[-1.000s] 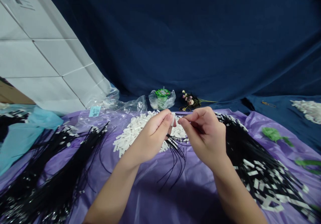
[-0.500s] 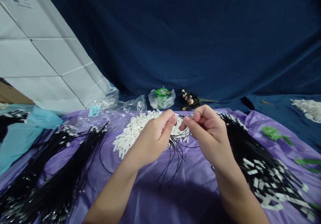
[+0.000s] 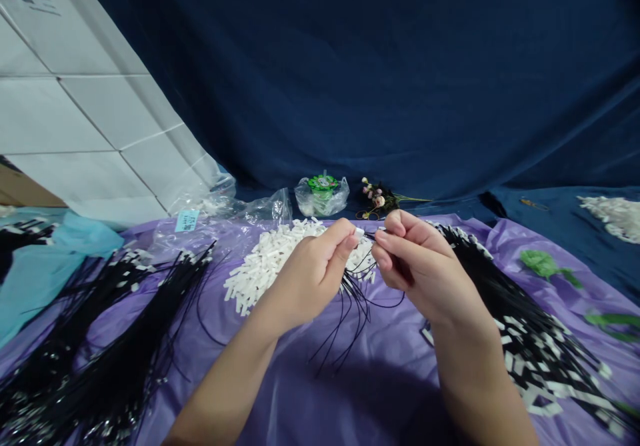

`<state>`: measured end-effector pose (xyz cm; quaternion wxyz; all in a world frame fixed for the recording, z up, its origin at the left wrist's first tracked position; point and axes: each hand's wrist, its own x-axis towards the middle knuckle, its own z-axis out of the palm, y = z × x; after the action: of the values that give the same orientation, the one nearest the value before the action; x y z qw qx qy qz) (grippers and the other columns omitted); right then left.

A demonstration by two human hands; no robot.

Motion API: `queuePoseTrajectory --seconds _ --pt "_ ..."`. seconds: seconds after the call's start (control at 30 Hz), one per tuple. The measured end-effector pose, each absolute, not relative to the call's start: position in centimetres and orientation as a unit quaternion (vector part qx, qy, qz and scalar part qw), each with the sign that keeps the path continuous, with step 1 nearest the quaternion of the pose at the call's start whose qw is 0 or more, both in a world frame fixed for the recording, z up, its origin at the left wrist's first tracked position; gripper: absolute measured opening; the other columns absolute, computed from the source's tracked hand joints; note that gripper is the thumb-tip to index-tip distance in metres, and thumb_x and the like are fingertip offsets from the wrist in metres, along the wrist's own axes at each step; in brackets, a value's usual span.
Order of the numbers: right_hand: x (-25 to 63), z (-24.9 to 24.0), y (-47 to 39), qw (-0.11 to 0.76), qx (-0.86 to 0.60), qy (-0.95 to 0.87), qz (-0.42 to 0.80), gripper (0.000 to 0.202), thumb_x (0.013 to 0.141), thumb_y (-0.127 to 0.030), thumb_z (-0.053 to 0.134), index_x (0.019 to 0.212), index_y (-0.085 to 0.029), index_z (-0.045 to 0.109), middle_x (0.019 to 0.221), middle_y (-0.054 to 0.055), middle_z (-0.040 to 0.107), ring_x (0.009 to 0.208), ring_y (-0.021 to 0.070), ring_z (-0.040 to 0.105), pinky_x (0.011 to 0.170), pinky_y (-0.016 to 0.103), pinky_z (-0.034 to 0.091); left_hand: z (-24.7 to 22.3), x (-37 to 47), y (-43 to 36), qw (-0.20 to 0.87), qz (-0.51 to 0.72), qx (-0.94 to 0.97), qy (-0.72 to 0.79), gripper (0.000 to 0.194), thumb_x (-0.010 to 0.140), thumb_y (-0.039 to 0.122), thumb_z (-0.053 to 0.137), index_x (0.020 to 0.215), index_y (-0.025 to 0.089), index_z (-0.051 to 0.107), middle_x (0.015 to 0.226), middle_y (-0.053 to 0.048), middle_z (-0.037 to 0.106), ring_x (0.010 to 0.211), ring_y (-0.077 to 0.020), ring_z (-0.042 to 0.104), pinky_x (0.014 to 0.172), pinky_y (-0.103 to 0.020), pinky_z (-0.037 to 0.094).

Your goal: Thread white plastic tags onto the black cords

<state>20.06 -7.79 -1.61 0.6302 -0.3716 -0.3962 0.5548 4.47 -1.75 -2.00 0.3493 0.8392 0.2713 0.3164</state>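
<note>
My left hand (image 3: 313,276) is closed in a pinch on a small white connector (image 3: 359,233), in front of the pile of white connectors (image 3: 260,259). Several thin black wires (image 3: 353,303) hang down below its fingers. Facing it, my right hand (image 3: 420,259) pinches a black wire (image 3: 370,235) just right of the white connector. Whether the wire's end is inside the connector I cannot tell. The right fingertips are a short gap away from the left ones.
Bundles of black wires (image 3: 130,339) lie at left on the purple sheet (image 3: 300,393). Another bundle with white ends (image 3: 500,293) lies at right. Behind are a clear plastic bag (image 3: 260,209), a green-lidded tub (image 3: 323,185) and small artificial flowers (image 3: 377,196). Green ribbon (image 3: 545,264) rests at far right.
My right hand has moved slightly right and down, and the gap between the hands shows a black wire by the white connector. My left hand has shifted slightly right.
</note>
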Motion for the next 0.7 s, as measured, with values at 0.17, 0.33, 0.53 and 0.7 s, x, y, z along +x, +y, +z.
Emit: queuePoseTrajectory --seconds 0.17,0.33,0.53,0.7 --pt "20.0 -1.3 -8.1 0.629 -0.361 -0.376 0.576 0.028 0.087 -0.021 0.059 0.079 -0.023 0.032 0.055 -0.009 0.052 0.031 0.0024 0.036 0.031 0.012 0.020 -2.2 4.7 -1.9 0.341 0.317 0.843 0.270 0.032 0.101 0.041 0.029 0.077 0.021 0.038 0.064 0.004 0.038 0.056 -0.0111 0.037 0.057 -0.029 0.027" --pt "19.5 -1.7 -8.2 0.657 -0.359 -0.391 0.536 0.027 0.091 -0.022 0.057 0.080 -0.023 0.032 0.058 -0.009 0.053 0.031 0.0022 0.039 0.031 0.011 0.026 -2.5 5.2 -2.2 0.357 0.319 0.838 0.262 0.031 0.101 0.041 0.029 0.081 0.021 0.041 0.064 0.004 0.039 0.056 -0.0109 0.038 0.057 -0.029 0.028" --pt "19.3 -2.1 -8.0 0.664 -0.388 -0.442 0.462 0.028 0.093 -0.025 0.058 0.081 -0.023 0.033 0.060 -0.009 0.057 0.037 0.0043 0.047 0.035 0.012 0.034 -2.8 5.6 -2.3 0.407 0.342 0.812 0.243 0.033 0.100 0.042 0.032 0.080 0.020 0.044 0.064 0.004 0.040 0.057 -0.0102 0.038 0.057 -0.026 0.031" --pt "20.4 -1.9 -8.5 0.608 -0.494 -0.529 0.325 0.024 0.088 -0.033 0.066 0.086 -0.023 0.044 0.064 -0.005 0.059 0.049 0.0079 0.054 0.041 0.016 0.041 -3.1 5.6 -0.7 0.504 0.394 0.707 0.302 0.035 0.097 0.046 0.041 0.076 0.018 0.048 0.062 0.003 0.040 0.053 -0.0076 0.037 0.049 -0.020 0.029"
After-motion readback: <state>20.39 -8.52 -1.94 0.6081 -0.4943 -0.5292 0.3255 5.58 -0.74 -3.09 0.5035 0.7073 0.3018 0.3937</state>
